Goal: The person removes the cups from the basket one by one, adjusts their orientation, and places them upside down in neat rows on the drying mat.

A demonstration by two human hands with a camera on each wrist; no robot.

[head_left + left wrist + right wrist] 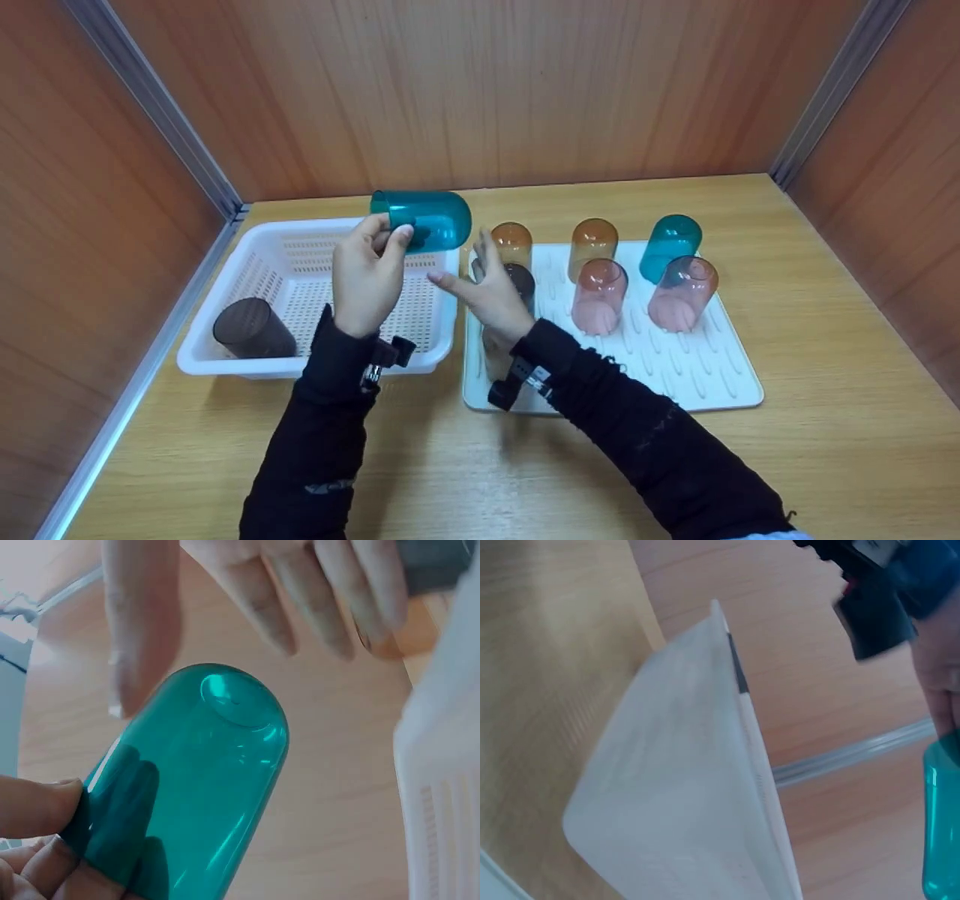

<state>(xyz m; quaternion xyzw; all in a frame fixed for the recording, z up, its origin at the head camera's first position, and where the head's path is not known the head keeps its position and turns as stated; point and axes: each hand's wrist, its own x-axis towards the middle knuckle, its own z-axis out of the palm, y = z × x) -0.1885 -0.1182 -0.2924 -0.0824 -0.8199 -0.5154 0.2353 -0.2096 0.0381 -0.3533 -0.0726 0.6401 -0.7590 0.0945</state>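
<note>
My left hand (367, 274) pinches a clear teal cup (439, 217) near its rim, thumb on the near side. The cup lies on its side in the air above the basket, its rounded base toward the right. In the left wrist view the fingers show through the wall of the teal cup (202, 772). My right hand (495, 296) is raised just right of the cup's base, fingers straight and thumb spread, apart from the cup in the head view. A white plastic basket (199, 341) stands below, with a dark brown cup (255, 330) lying in its near left corner.
A white ribbed drying mat (720, 375) on the right bears upside-down cups: amber (594, 244), another teal (671, 247), pink (600, 300) and a second pink (682, 296). A dark cup (521, 281) is partly behind my right hand. Wooden panels (487, 90) enclose the table.
</note>
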